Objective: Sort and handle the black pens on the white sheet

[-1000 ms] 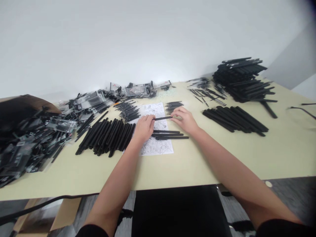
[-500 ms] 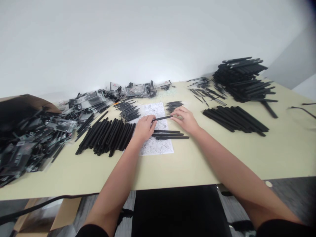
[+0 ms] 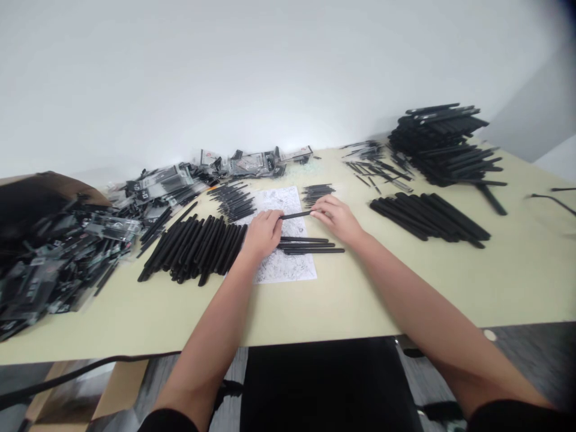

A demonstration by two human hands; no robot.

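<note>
A slim black pen (image 3: 296, 215) is held level between my two hands, over a printed sheet of paper (image 3: 288, 270). My left hand (image 3: 264, 231) is closed around its left end, which the fingers hide. At the other end, my right hand (image 3: 335, 216) pinches the tip between thumb and fingertips. Just below the hands, several black pens (image 3: 310, 245) lie side by side across the paper. Left of my left hand is a row of thick black pen barrels (image 3: 193, 249). Thin black sticks (image 3: 231, 201) lie behind it, and a smaller bunch of thin sticks (image 3: 317, 195) lies behind my right hand.
Clear plastic packets (image 3: 112, 228) are heaped at the left beside a dark open bag or box (image 3: 40, 192). At the right are a tall pile of black pens (image 3: 443, 144), a flat row of them (image 3: 429, 219) and scattered thin parts (image 3: 378, 171). Eyeglass temples (image 3: 553, 198) show at the right edge.
My right hand has shifted slightly left along the pen, and its fingers have drawn closer together. My left hand and the piles look the same.
</note>
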